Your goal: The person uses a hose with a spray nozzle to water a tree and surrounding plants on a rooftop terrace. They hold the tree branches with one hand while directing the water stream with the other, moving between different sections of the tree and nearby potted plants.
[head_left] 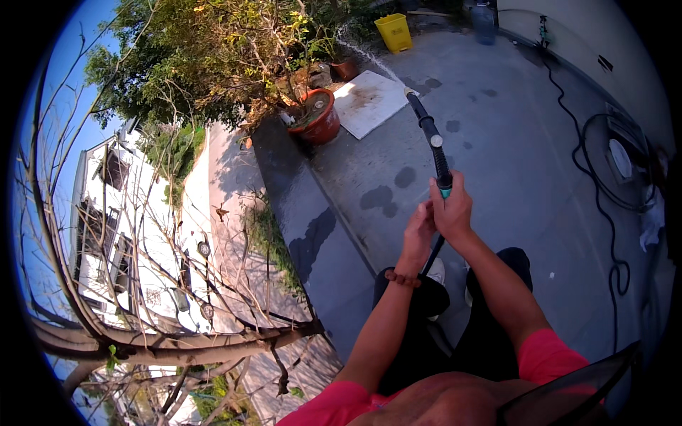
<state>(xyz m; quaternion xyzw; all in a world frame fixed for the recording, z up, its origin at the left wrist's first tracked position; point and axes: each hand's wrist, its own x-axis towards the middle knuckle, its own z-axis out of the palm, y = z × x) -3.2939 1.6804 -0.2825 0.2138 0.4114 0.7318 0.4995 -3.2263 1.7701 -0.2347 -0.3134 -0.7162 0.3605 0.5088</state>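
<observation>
Hands [440, 213] gripping spray wand [430, 135], away-pointing.

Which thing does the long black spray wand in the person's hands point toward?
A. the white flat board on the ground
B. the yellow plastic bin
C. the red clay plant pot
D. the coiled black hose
A: the long black spray wand, held in both hands, has its tip just over the white flat board.
</observation>
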